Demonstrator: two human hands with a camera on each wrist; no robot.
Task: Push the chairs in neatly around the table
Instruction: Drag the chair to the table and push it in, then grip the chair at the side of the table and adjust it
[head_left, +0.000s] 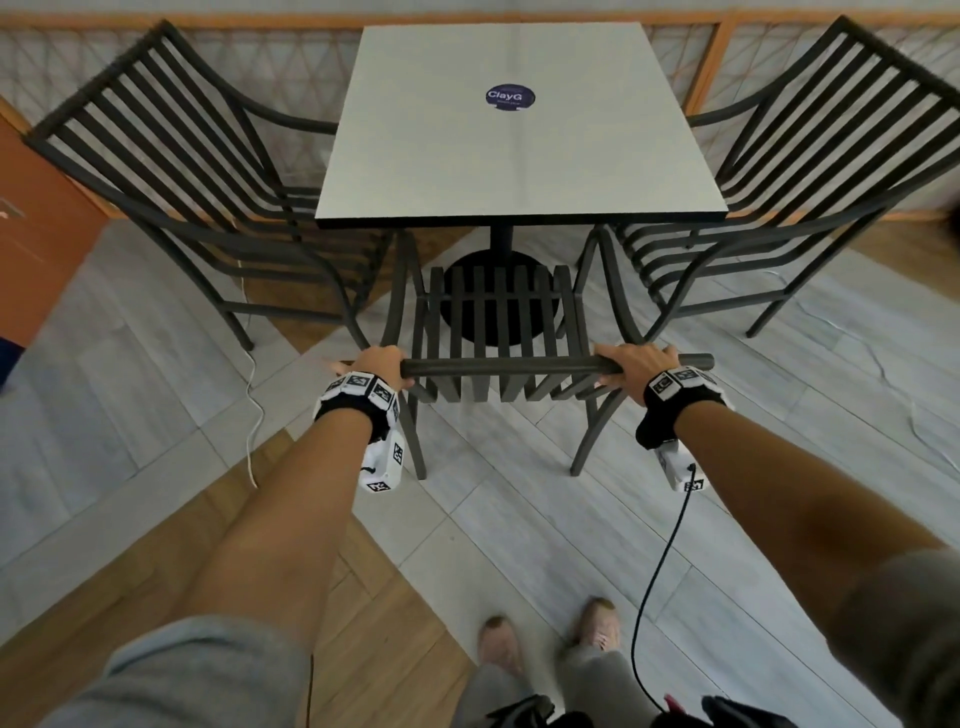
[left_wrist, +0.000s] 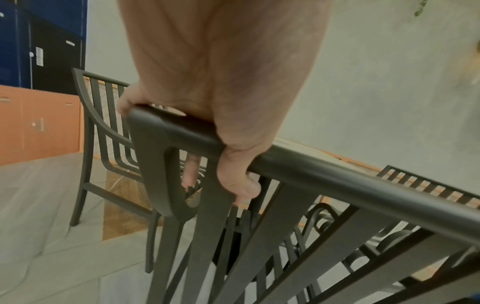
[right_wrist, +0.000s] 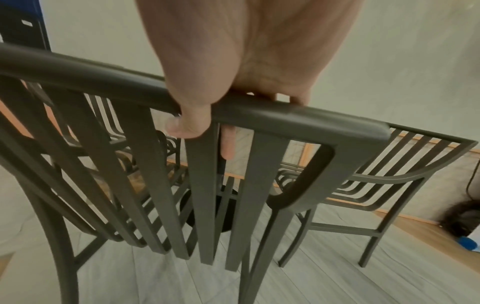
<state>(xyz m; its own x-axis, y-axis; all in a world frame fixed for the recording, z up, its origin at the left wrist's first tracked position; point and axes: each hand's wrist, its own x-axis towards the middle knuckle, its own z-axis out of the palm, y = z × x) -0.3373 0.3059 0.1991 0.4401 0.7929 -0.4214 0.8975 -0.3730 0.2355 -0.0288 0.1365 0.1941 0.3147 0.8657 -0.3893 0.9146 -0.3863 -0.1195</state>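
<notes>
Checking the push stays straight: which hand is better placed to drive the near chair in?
Neither clearly. The left hand and right hand grip opposite ends of the near chair's top rail, about evenly spaced. Pushing with both should probably keep it square to the table.

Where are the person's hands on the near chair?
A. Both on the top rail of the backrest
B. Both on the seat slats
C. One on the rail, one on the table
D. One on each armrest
A: the left hand and right hand each grip an end of the near chair's top rail.
</notes>
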